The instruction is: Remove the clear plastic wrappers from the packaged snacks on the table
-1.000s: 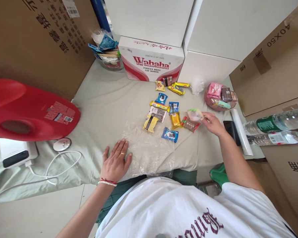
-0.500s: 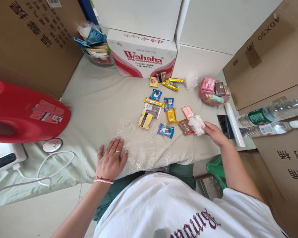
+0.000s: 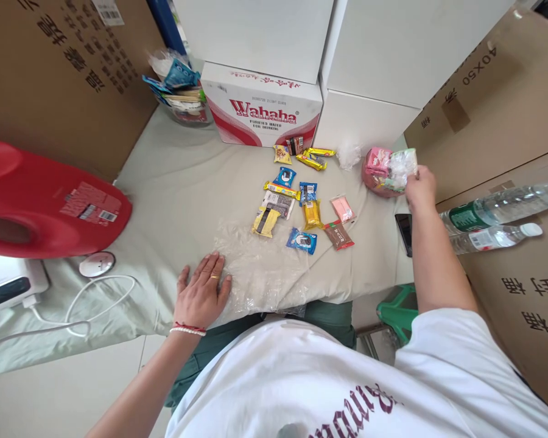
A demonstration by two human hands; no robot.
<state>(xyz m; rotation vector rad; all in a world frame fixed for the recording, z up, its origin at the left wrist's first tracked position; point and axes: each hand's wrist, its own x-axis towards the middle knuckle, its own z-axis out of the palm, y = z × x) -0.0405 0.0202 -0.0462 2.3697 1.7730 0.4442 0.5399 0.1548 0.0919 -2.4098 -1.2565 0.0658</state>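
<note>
My right hand (image 3: 421, 187) pinches a clear snack packet (image 3: 402, 165) with white contents and a light-green edge, over the round bowl (image 3: 378, 184) at the table's right. A pink packet (image 3: 378, 160) lies in that bowl. Flat on the cloth, fingers stretched, my left hand (image 3: 204, 289) rests at the left edge of a clear plastic sheet (image 3: 260, 267). Between the hands are several wrapped snacks, among them a blue packet (image 3: 301, 241), a brown-and-red packet (image 3: 338, 235), a pink packet (image 3: 342, 208) and a yellow packet (image 3: 312, 215).
A Wahaha water carton (image 3: 265, 109) stands at the back, beside white cabinets. Left are a red jug (image 3: 50, 201), a white cable (image 3: 103, 277) and a filled container (image 3: 187, 112). Two plastic bottles (image 3: 488, 238) and a phone (image 3: 404, 231) lie right, near cardboard boxes.
My right hand has carried the clear snack packet from beside the brown-and-red packet, up and to the right, over the bowl. My left hand stays in place on the cloth.
</note>
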